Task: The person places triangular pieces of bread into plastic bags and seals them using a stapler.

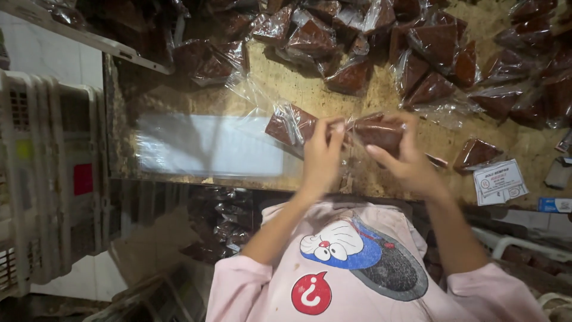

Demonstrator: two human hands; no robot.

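A clear bag of brown blocks [357, 128] is held level near the table's [310, 89] front edge, long axis left to right, pinched between the left hand [322, 156] and right hand [405, 158].

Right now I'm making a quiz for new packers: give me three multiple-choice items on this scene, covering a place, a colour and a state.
1. Where does the stack of empty clear bags lie?
A. left of the hands
B. on the floor
C. right of the hands

2. What colour are the wrapped blocks?
A. green
B. dark brown
C. white

3. What are the hands doing?
A. resting flat
B. both gripping one packet
C. holding scissors

Answers: 1 A, it lies on the table beside the left hand. 2 B, the pile is brown. 3 B, left and right hand pinch the packet.
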